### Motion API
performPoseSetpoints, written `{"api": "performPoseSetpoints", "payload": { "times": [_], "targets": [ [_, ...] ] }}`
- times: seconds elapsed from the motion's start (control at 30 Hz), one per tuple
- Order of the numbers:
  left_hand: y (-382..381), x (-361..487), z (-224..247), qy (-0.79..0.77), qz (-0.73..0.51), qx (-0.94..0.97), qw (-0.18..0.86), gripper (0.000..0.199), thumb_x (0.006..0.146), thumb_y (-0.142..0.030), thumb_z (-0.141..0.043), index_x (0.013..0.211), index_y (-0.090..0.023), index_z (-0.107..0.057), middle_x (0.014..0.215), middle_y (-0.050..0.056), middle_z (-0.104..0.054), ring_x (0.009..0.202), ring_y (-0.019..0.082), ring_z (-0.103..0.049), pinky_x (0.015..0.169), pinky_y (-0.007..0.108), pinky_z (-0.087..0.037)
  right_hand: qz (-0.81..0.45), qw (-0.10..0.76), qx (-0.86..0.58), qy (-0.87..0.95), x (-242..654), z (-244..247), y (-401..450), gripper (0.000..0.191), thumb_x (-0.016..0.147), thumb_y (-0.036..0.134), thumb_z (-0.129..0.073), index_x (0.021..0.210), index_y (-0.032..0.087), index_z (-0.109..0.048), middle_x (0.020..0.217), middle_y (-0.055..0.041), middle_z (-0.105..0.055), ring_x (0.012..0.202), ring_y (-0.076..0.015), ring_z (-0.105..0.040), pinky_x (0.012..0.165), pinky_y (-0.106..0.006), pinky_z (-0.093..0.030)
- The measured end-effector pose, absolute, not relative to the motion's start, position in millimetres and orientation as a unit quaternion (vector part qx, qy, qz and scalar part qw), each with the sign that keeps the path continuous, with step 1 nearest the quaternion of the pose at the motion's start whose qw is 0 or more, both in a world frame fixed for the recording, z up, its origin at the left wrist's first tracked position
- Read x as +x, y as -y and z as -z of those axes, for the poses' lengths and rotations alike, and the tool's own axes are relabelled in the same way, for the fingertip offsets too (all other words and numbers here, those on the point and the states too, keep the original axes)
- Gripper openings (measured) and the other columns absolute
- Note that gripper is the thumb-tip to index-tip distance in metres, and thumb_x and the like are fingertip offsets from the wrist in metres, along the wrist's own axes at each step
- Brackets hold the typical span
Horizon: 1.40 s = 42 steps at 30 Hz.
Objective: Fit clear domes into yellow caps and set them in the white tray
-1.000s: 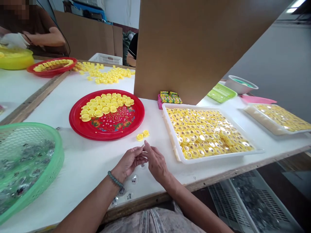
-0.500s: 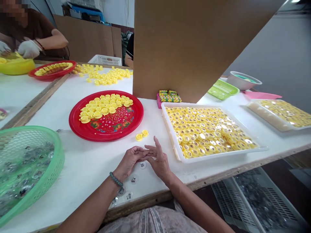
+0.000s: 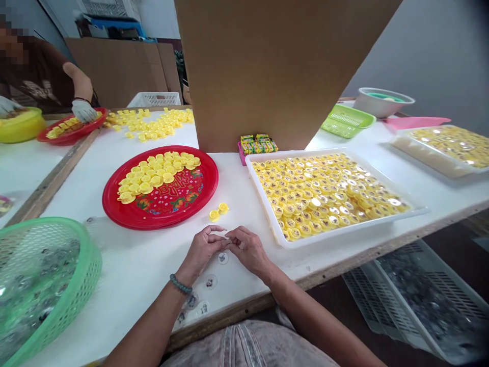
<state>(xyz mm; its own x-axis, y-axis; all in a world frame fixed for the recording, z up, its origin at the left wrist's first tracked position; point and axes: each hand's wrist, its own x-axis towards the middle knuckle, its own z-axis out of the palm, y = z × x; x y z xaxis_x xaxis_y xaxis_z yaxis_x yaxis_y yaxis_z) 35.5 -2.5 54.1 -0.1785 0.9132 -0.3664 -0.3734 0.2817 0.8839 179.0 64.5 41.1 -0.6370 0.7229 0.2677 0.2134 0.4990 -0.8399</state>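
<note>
My left hand (image 3: 206, 246) and my right hand (image 3: 247, 248) meet fingertip to fingertip over the white table. Both are pinched round something small, perhaps clear, that I cannot make out. Just beyond them lie two yellow cup-shaped pieces (image 3: 218, 211). Below my fingers is a clear round disc (image 3: 222, 258) with a small printed picture, and several more discs (image 3: 210, 282) lie toward the table edge. A red tray (image 3: 191, 204) with many yellow pieces stands at the left. At the right, a white tray (image 3: 272, 224) holds rows of yellow pieces with printed tops.
A green basket (image 3: 89, 255) of clear discs stands at the near left. Behind are a brown cardboard panel (image 3: 260, 76) and small green-yellow packets (image 3: 260, 147). A gloved person (image 3: 42, 76) works at the far left. Another filled tray (image 3: 431, 155) is at the right.
My right hand's fingers have curled in from a spread pose, and both hands remain together. The other person's gloved hand has moved right onto the far red tray. The view has shifted slightly.
</note>
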Motion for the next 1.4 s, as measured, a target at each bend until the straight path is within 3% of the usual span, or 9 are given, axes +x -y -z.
{"api": "performPoseSetpoints", "payload": {
  "times": [0.17, 0.33, 0.63, 0.73, 0.8, 1.03, 1.1, 1.27, 1.4],
  "targets": [
    [3.4, 33.6, -54.2, -0.543, -0.545, 0.227, 0.598, 0.031, 0.064, -0.023, -0.075, 0.089, -0.013, -0.06, 0.082, 0.006, -0.072, 0.074, 0.014, -0.066, 0.072, 0.025, -0.049, -0.549, 0.323, -0.346, 0.689, 179.6, -41.5, -65.9, 0.008, 0.069, 0.018, -0.066, 0.077, 0.018, -0.063, 0.067, 0.0017, -0.059, 0.061, -0.0112, -0.054, 0.058, -0.022, -0.045],
    [3.9, 35.4, -53.6, -0.511, -0.578, 0.218, 0.598, 0.035, 0.063, -0.02, -0.076, 0.094, -0.013, -0.061, 0.086, 0.007, -0.072, 0.081, 0.016, -0.066, 0.08, 0.027, -0.048, -0.651, 0.309, -0.346, 0.602, 179.5, -42.1, -69.5, 0.013, 0.076, 0.028, -0.061, 0.08, 0.016, -0.065, 0.065, -0.0006, -0.064, 0.061, -0.0128, -0.058, 0.061, -0.025, -0.047],
    [-0.2, 37.5, -53.3, -0.557, -0.537, 0.267, 0.575, 0.033, 0.065, -0.016, -0.069, 0.096, -0.014, -0.059, 0.071, 0.004, -0.071, 0.073, 0.017, -0.065, 0.074, 0.03, -0.048, -0.421, 0.333, -0.28, 0.796, 179.7, -40.1, -65.1, 0.027, 0.087, 0.017, -0.046, 0.109, 0.023, -0.061, 0.092, -0.0051, -0.066, 0.084, -0.016, -0.061, 0.076, -0.029, -0.049],
    [-3.7, 38.2, -54.3, -0.575, -0.559, 0.238, 0.548, 0.027, 0.067, -0.021, -0.068, 0.091, -0.014, -0.058, 0.07, 0.004, -0.07, 0.072, 0.017, -0.065, 0.073, 0.029, -0.047, -0.394, 0.345, -0.295, 0.799, 178.6, -38.9, -64.4, 0.037, 0.082, 0.021, -0.057, 0.119, 0.023, -0.054, 0.095, -0.0057, -0.063, 0.082, -0.016, -0.059, 0.074, -0.029, -0.051],
    [-6.5, 40.5, -56.2, -0.576, -0.575, 0.222, 0.537, 0.025, 0.067, -0.023, -0.067, 0.089, -0.015, -0.057, 0.072, 0.004, -0.07, 0.072, 0.016, -0.065, 0.071, 0.028, -0.047, -0.385, 0.34, -0.318, 0.797, 177.2, -37.8, -65.2, 0.044, 0.074, 0.025, -0.067, 0.116, 0.022, -0.055, 0.092, -0.0049, -0.062, 0.073, -0.0148, -0.058, 0.068, -0.028, -0.051],
    [-10.8, 48.8, -61.4, -0.604, -0.522, 0.301, 0.522, 0.02, 0.074, -0.035, -0.061, 0.081, -0.016, -0.059, 0.077, 0.005, -0.07, 0.072, 0.016, -0.064, 0.071, 0.028, -0.047, -0.359, 0.331, -0.376, 0.787, 176.0, -36.8, -67.3, 0.021, 0.073, 0.019, -0.067, 0.094, 0.022, -0.065, 0.078, -0.0005, -0.06, 0.062, -0.0113, -0.057, 0.061, -0.023, -0.048],
    [-12.9, 43.5, -64.2, -0.666, -0.463, 0.379, 0.446, 0.022, 0.077, -0.039, -0.057, 0.081, -0.017, -0.06, 0.078, 0.005, -0.069, 0.071, 0.017, -0.064, 0.069, 0.028, -0.047, -0.353, 0.334, -0.383, 0.785, 177.2, -38.4, -67.9, 0.022, 0.072, 0.019, -0.067, 0.095, 0.022, -0.065, 0.08, -0.0006, -0.061, 0.063, -0.0114, -0.057, 0.062, -0.023, -0.048],
    [-30.8, 23.2, -71.3, -0.762, -0.3, 0.567, 0.091, 0.025, 0.084, -0.03, -0.048, 0.104, -0.018, -0.058, 0.101, 0.009, -0.065, 0.086, 0.02, -0.061, 0.08, 0.032, -0.045, -0.344, 0.36, -0.375, 0.782, 178.4, -38.9, -69.1, 0.028, 0.074, 0.021, -0.065, 0.102, 0.021, -0.06, 0.087, -0.0023, -0.06, 0.066, -0.0115, -0.056, 0.064, -0.024, -0.049],
    [-42.5, 19.4, -71.0, -0.757, -0.188, 0.624, 0.05, 0.022, 0.081, -0.018, -0.049, 0.101, -0.015, -0.058, 0.099, 0.01, -0.063, 0.095, 0.023, -0.057, 0.082, 0.032, -0.043, -0.334, 0.378, -0.368, 0.781, 179.0, -38.3, -68.8, 0.032, 0.072, 0.018, -0.066, 0.101, 0.02, -0.054, 0.084, -0.0012, -0.059, 0.066, -0.012, -0.055, 0.064, -0.026, -0.049]
  ]
}}
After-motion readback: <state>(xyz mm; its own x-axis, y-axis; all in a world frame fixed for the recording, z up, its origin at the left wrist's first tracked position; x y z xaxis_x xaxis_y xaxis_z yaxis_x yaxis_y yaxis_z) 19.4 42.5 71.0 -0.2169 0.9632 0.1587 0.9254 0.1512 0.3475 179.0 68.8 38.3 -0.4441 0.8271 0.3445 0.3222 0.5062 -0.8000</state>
